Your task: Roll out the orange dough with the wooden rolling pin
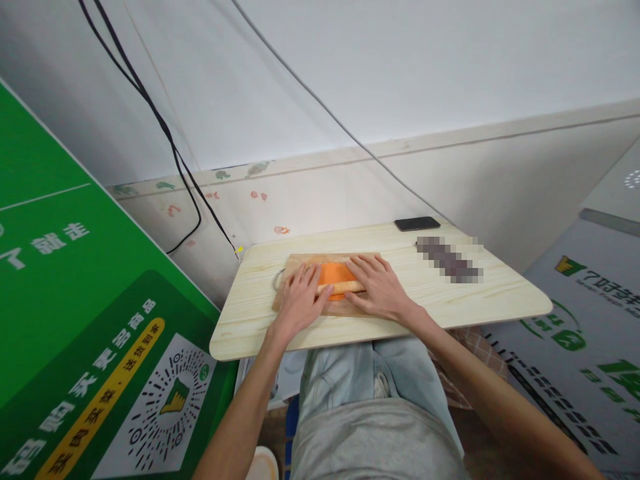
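A pale wooden rolling pin (343, 287) lies crosswise on a flat orange sheet (336, 272), dough-like or clay-like; I cannot tell which. Beneath them is a wooden cutting board (330, 257) with a metal ring handle (278, 279) on its left. My left hand (301, 293) covers the pin's left end, thumb on the near side, fingers reaching over to the far side. Over the right end lies my right hand (381, 288), held the same way with its fingers fairly straight. Both ends of the pin are hidden under my hands. Some orange shows on the pin's near side.
The board rests on a light wood-look table (480, 307) against the wall. A black phone (417, 224) lies at the back, with a pixelated dark object (449, 260) nearer. Dark cables (173, 137) hang at left beside a green printed panel (100, 320). A grey printed panel (580, 320) stands right.
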The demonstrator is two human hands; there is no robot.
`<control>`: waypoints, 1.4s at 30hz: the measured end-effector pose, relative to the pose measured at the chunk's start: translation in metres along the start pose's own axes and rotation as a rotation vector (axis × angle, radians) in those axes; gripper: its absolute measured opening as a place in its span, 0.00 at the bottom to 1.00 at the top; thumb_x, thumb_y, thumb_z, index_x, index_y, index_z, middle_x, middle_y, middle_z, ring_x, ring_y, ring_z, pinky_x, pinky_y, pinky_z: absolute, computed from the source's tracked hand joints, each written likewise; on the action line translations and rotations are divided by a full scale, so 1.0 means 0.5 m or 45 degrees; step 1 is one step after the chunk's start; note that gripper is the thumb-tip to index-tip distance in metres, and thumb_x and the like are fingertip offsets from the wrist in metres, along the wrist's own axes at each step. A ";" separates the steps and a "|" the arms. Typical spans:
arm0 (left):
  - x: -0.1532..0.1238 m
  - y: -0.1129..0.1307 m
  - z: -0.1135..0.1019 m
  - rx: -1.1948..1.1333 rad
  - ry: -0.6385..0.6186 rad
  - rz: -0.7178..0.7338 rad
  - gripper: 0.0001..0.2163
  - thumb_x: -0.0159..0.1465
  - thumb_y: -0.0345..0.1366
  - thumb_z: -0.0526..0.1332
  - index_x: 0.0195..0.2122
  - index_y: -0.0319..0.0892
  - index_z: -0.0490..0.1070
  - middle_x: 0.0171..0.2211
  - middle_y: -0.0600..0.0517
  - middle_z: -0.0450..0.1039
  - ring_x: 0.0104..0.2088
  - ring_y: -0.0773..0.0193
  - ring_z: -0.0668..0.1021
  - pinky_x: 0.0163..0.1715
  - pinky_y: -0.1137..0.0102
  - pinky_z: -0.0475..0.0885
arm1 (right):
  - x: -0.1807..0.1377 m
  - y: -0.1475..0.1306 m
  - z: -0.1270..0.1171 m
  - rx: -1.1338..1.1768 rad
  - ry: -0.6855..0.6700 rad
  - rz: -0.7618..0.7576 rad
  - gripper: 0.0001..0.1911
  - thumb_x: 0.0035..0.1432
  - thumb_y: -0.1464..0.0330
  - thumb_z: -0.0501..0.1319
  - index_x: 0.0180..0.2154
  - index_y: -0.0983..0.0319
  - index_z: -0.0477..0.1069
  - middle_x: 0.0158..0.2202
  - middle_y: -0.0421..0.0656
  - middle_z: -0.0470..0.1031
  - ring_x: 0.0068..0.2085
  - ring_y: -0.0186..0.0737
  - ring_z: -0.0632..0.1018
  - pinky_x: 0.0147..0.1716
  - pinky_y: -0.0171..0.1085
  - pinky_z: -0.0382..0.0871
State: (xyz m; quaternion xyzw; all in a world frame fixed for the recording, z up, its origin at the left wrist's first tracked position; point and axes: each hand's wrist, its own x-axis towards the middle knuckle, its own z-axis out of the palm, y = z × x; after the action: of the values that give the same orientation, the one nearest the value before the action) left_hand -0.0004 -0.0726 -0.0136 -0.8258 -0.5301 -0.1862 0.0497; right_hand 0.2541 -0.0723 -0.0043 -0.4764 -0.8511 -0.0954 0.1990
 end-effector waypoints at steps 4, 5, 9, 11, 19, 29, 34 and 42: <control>-0.003 -0.004 -0.007 -0.019 -0.071 0.025 0.30 0.77 0.55 0.54 0.75 0.47 0.64 0.75 0.46 0.66 0.78 0.46 0.63 0.74 0.49 0.63 | 0.000 0.003 -0.004 -0.005 -0.041 -0.028 0.40 0.70 0.46 0.60 0.72 0.62 0.67 0.73 0.56 0.69 0.73 0.60 0.67 0.75 0.61 0.51; -0.001 -0.004 -0.008 -0.026 -0.083 0.016 0.30 0.77 0.54 0.55 0.75 0.47 0.65 0.75 0.45 0.67 0.77 0.45 0.64 0.74 0.49 0.63 | 0.002 0.003 -0.003 -0.009 -0.043 -0.015 0.40 0.70 0.46 0.61 0.72 0.62 0.68 0.73 0.56 0.69 0.73 0.61 0.67 0.75 0.61 0.51; 0.012 -0.006 -0.017 -0.057 -0.142 0.000 0.30 0.75 0.55 0.57 0.74 0.48 0.66 0.75 0.45 0.67 0.76 0.44 0.66 0.73 0.47 0.63 | 0.011 0.004 0.003 -0.010 -0.049 0.006 0.40 0.68 0.46 0.62 0.72 0.62 0.67 0.74 0.56 0.68 0.74 0.64 0.64 0.75 0.64 0.48; 0.018 -0.006 -0.025 -0.062 -0.193 0.006 0.31 0.74 0.56 0.59 0.75 0.49 0.66 0.76 0.46 0.66 0.76 0.44 0.65 0.74 0.47 0.62 | 0.015 0.005 0.000 -0.001 -0.065 -0.009 0.41 0.69 0.45 0.61 0.73 0.61 0.66 0.74 0.56 0.67 0.75 0.64 0.64 0.75 0.66 0.46; 0.033 -0.009 -0.035 -0.074 -0.291 -0.039 0.37 0.71 0.60 0.60 0.76 0.48 0.64 0.77 0.45 0.64 0.78 0.43 0.63 0.75 0.47 0.59 | 0.026 0.004 -0.016 0.012 -0.134 -0.035 0.42 0.69 0.43 0.60 0.74 0.61 0.66 0.75 0.56 0.67 0.74 0.64 0.65 0.75 0.67 0.44; 0.034 -0.009 -0.031 -0.133 -0.258 -0.026 0.37 0.69 0.59 0.64 0.75 0.48 0.65 0.76 0.43 0.65 0.77 0.39 0.64 0.74 0.44 0.60 | 0.029 0.001 0.000 0.034 -0.118 0.049 0.40 0.65 0.45 0.65 0.70 0.58 0.72 0.71 0.55 0.73 0.72 0.64 0.68 0.74 0.66 0.47; 0.035 -0.010 -0.030 -0.123 -0.258 -0.017 0.35 0.70 0.58 0.62 0.75 0.47 0.66 0.76 0.43 0.66 0.76 0.39 0.65 0.74 0.43 0.60 | 0.031 0.005 -0.001 0.063 -0.093 0.026 0.38 0.65 0.43 0.66 0.67 0.58 0.75 0.68 0.53 0.77 0.69 0.62 0.71 0.72 0.62 0.52; 0.042 -0.029 -0.029 -0.057 -0.333 0.042 0.32 0.72 0.56 0.58 0.73 0.47 0.68 0.78 0.45 0.61 0.77 0.42 0.63 0.73 0.45 0.61 | 0.042 0.007 -0.006 0.078 -0.116 0.044 0.44 0.64 0.34 0.62 0.68 0.57 0.75 0.68 0.53 0.77 0.68 0.61 0.72 0.71 0.60 0.55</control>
State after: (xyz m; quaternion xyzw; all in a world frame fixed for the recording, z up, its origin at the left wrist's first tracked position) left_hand -0.0095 -0.0524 0.0058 -0.8526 -0.5140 -0.0880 -0.0353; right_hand 0.2481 -0.0551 0.0075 -0.4884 -0.8535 -0.0440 0.1762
